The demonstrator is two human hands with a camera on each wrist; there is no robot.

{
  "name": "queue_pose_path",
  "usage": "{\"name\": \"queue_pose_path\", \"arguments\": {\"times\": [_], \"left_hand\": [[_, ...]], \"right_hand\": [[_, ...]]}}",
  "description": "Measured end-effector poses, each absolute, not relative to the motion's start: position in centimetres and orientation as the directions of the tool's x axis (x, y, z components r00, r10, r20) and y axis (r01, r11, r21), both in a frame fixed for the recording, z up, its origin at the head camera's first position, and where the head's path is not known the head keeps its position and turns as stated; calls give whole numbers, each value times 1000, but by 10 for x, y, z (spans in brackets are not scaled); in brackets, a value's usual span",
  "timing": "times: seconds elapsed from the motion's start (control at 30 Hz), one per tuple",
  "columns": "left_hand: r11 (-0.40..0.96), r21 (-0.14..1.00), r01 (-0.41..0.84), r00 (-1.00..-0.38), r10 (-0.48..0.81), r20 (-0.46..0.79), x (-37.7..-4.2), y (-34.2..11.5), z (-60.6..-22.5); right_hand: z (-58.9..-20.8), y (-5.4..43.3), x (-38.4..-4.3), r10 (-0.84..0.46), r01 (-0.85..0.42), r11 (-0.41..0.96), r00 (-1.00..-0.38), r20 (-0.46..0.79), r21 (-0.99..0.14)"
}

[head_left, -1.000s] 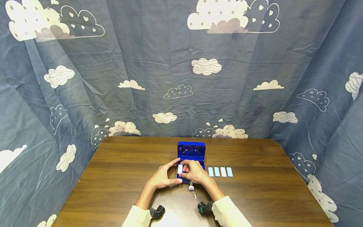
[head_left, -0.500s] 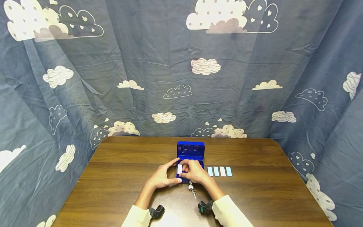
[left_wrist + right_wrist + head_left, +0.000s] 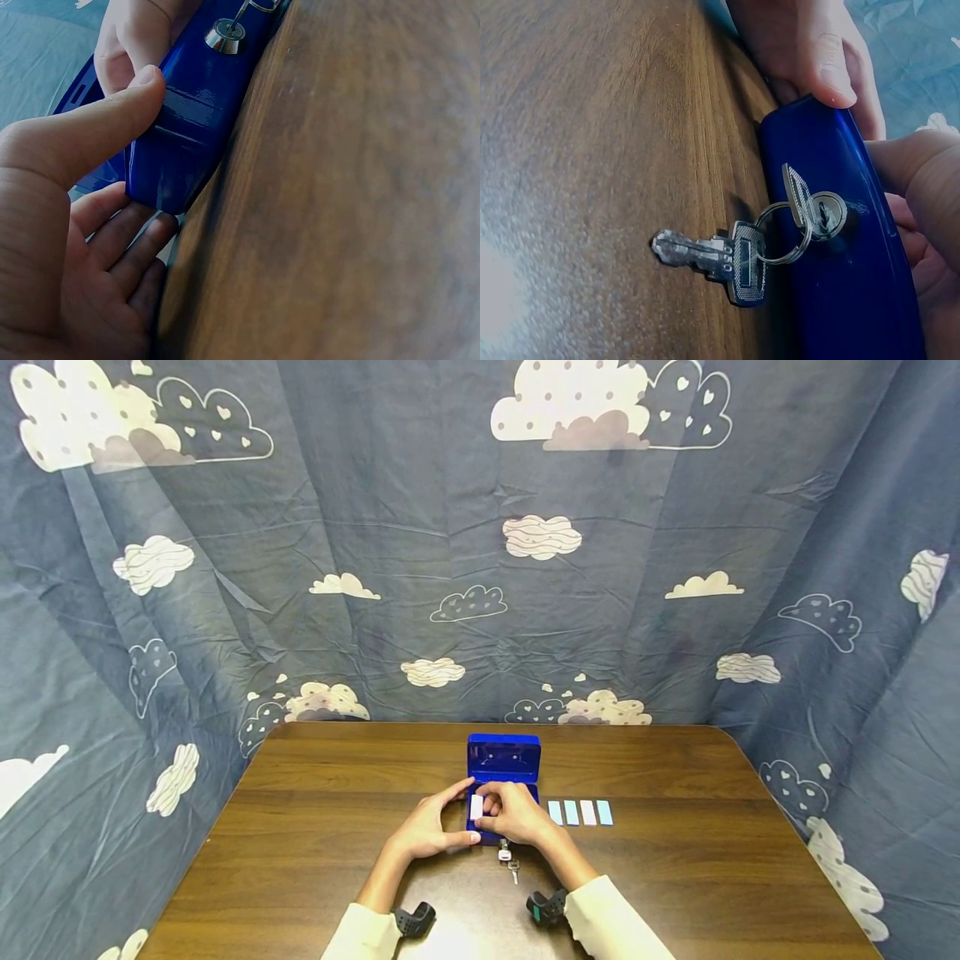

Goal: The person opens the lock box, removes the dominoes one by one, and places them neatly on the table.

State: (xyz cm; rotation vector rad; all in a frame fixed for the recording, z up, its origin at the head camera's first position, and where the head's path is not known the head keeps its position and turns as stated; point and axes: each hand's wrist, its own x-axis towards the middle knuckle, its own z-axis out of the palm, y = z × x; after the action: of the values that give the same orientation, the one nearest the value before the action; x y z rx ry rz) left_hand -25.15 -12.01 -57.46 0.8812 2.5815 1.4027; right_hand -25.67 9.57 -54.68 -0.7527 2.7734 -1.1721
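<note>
A blue metal cash box [image 3: 504, 758] stands on the table with its lid raised. My left hand [image 3: 423, 831] holds its left side, thumb at the front edge and a finger at the back; the left wrist view shows the thumb [image 3: 139, 90] on the rim. Inside the box, at its left end, my right hand [image 3: 516, 814] pinches a white rectangular tile [image 3: 477, 808] between thumb and fingers. Neither wrist view shows the tile. A key sits in the front lock [image 3: 829, 214], and a second key [image 3: 746, 262] hangs from its ring.
Right of the box lies a row of several light blue and white tiles [image 3: 572, 812] on the brown wooden table [image 3: 675, 877]. A dark blue curtain [image 3: 480, 543] with cloud prints hangs behind the table.
Both hands stay at the box almost unmoved, the right one still holding the white tile at the left end. The head view has shifted very slightly.
</note>
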Motion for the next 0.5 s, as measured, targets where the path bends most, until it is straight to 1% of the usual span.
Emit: {"name": "queue_pose_path", "arguments": {"times": [0.5], "left_hand": [[412,800,436,-836,515,190,-251,-121,-576]], "right_hand": [[-541,105,-253,-422,-404,577,-891,165,-710]]}}
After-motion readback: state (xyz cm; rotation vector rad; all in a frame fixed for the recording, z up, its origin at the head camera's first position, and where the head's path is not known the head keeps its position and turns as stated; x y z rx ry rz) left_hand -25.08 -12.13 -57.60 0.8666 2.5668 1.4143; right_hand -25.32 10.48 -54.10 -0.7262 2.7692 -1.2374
